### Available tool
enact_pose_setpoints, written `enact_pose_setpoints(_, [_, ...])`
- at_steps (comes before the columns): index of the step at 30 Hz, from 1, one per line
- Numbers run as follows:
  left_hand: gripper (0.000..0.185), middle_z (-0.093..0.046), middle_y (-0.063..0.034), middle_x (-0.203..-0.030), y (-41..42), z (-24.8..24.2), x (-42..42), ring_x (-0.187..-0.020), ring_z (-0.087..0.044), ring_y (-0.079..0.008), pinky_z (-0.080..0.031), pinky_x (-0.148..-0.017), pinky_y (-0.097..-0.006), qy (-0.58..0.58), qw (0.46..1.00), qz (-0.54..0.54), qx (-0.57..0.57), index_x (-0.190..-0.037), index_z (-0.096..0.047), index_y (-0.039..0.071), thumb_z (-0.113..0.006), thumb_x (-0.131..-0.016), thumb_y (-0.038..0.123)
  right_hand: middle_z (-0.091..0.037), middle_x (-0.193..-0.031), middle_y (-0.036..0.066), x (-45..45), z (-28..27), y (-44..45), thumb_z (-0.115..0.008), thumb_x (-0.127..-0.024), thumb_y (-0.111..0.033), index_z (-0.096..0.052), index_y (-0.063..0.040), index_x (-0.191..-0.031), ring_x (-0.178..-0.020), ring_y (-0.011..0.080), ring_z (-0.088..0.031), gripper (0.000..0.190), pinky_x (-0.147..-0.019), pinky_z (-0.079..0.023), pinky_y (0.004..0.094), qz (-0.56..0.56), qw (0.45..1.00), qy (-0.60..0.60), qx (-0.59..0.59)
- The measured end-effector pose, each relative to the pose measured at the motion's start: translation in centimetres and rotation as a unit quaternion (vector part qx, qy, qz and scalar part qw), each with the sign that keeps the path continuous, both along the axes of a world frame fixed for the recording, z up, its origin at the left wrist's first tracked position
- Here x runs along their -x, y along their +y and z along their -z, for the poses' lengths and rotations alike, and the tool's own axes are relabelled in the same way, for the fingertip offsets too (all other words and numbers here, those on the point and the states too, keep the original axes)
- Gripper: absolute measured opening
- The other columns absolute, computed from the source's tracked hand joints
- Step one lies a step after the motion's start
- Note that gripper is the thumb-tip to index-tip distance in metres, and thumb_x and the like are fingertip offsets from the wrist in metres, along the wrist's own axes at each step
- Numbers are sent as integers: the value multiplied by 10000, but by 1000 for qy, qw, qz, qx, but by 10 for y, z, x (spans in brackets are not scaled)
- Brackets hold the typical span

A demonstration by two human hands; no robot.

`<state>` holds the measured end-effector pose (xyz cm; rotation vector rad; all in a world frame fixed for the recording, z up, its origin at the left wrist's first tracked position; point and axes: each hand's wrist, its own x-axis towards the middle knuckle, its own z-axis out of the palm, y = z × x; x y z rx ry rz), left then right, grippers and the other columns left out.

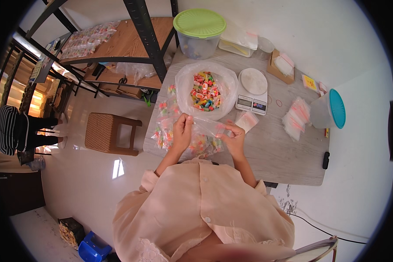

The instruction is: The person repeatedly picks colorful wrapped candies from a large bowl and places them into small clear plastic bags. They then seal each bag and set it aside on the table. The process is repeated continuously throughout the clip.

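Between my two hands a small clear plastic bag is stretched out. My left hand pinches its left end; my right hand grips the right end. Just beyond them, a large translucent bag stands with its mouth spread, holding colourful wrapped candies. Filled candy packets lie left of and beneath my hands. A white digital kitchen scale sits to the right of the large bag. Next to my right hand lies a stack of small clear bags.
A green-lidded tub, a cardboard box, bundled clear bags and a blue-lidded container stand or lie on the table. Shelving and a brown stool are on the left; another person stands farther off.
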<state>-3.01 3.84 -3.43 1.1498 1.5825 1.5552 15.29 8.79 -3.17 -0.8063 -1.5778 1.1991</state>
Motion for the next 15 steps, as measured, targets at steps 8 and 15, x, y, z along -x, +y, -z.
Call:
enact_pose_setpoints(8, [152,-504,-29,-772,7,-14,5,-649,-438,-107,-385,-617,-230,170,973,-62,-144,-835,-496,18,-465,-922,139,-688,-756,47,-8,4,15,-723,-702,-95,-699,-33,-789,-734,107,-607,109,-1000,-338,385,13,998,-57,34])
enact_pose_setpoints(15, [161,-427,13,-654,5,1,10,-601,-388,-56,-350,-562,-214,-43,996,83,9,-820,-486,35,-471,-932,149,-668,-799,65,-4,0,11,-695,-724,-36,-698,-8,-869,-750,110,-589,147,-818,-442,295,-14,988,-43,148])
